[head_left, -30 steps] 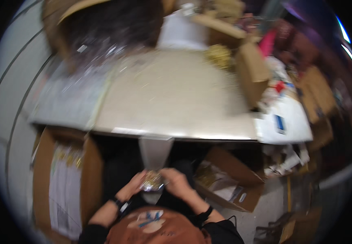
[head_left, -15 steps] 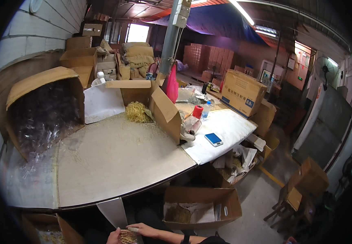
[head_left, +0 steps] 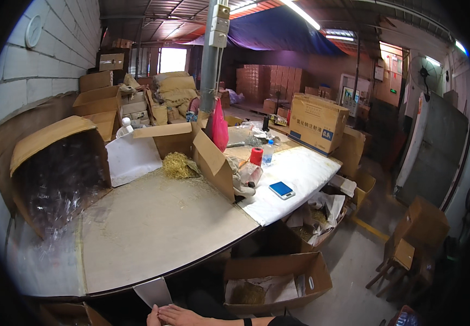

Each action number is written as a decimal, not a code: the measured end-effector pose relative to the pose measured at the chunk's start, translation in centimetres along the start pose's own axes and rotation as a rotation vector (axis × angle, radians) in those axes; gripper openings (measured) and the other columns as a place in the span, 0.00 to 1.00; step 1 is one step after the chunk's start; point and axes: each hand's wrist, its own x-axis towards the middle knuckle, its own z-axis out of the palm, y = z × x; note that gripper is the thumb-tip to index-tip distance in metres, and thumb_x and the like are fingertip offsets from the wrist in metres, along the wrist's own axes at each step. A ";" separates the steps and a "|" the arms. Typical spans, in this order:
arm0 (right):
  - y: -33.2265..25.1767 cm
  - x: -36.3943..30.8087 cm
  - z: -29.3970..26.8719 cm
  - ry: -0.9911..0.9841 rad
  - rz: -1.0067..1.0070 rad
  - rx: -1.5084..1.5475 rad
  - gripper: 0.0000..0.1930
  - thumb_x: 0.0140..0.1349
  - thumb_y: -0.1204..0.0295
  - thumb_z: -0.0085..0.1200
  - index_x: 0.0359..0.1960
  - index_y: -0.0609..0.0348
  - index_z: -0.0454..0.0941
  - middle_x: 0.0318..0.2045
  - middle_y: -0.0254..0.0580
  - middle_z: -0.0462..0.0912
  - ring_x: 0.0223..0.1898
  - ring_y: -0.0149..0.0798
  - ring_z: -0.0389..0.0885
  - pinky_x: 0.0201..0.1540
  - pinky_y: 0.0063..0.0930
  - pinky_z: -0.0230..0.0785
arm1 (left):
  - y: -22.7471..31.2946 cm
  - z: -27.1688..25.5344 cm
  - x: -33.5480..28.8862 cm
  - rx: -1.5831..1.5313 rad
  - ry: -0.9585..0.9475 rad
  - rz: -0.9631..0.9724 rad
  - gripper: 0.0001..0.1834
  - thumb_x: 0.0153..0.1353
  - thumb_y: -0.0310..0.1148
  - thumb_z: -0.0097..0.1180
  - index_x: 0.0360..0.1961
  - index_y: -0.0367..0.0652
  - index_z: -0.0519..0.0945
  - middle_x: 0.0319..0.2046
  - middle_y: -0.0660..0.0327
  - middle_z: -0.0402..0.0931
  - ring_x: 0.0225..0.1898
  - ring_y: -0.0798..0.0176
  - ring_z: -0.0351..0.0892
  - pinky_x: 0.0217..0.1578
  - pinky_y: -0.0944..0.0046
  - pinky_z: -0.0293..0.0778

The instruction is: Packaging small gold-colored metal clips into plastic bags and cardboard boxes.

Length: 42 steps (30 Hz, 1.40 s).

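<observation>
My left hand (head_left: 153, 316) and my right hand (head_left: 178, 315) meet at the lower edge, in front of the table. Both are closed around a small packet of dried stalks, which my fingers now almost wholly hide. Across the top of it lies the right hand, its fingers close together; the left hand shows mainly its thumb side. Just beyond them a white flap (head_left: 153, 292) hangs from the edge of the table (head_left: 137, 233).
An open carton of clear bags (head_left: 61, 179) lies on its side at left. Loose dried stalks (head_left: 178, 165) lie beside cardboard flaps. A blue scale (head_left: 282, 189), red spool (head_left: 256, 156) and bottle (head_left: 268, 152) stand at right. Below is an open carton (head_left: 278, 280).
My right hand has closed over the packet, whose brownish stalks showed between my hands before. The head view has shifted, so the table sits slightly lower in it.
</observation>
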 end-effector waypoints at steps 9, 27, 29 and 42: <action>1.1 -0.2 -2.4 -0.009 0.107 0.085 0.23 0.62 0.62 0.48 0.53 0.65 0.68 0.55 0.56 0.70 0.61 0.53 0.64 0.62 0.47 0.53 | -1.7 0.7 2.3 -0.942 0.093 -0.724 0.20 0.69 0.42 0.40 0.49 0.36 0.73 0.37 0.62 0.79 0.37 0.63 0.79 0.34 0.67 0.76; 3.5 1.3 1.3 0.156 0.219 -0.011 0.20 0.58 0.62 0.54 0.50 0.57 0.75 0.51 0.47 0.76 0.59 0.48 0.67 0.60 0.44 0.57 | 2.0 -1.1 2.7 -0.535 0.096 -0.440 0.13 0.68 0.36 0.43 0.45 0.40 0.75 0.36 0.60 0.76 0.32 0.68 0.77 0.33 0.69 0.74; 3.4 2.5 1.5 0.196 0.190 0.011 0.19 0.57 0.63 0.55 0.48 0.58 0.76 0.49 0.46 0.77 0.57 0.48 0.69 0.58 0.44 0.60 | 2.4 -1.5 2.9 -0.709 0.112 -0.542 0.13 0.68 0.36 0.44 0.46 0.40 0.74 0.36 0.60 0.76 0.32 0.68 0.78 0.32 0.69 0.75; 2.4 8.9 -0.4 0.073 -0.008 0.080 0.22 0.55 0.64 0.61 0.50 0.56 0.74 0.54 0.47 0.73 0.56 0.51 0.70 0.57 0.44 0.61 | -0.8 -5.3 2.8 -0.989 0.220 -0.532 0.13 0.68 0.34 0.45 0.48 0.38 0.73 0.39 0.59 0.78 0.36 0.67 0.80 0.33 0.70 0.77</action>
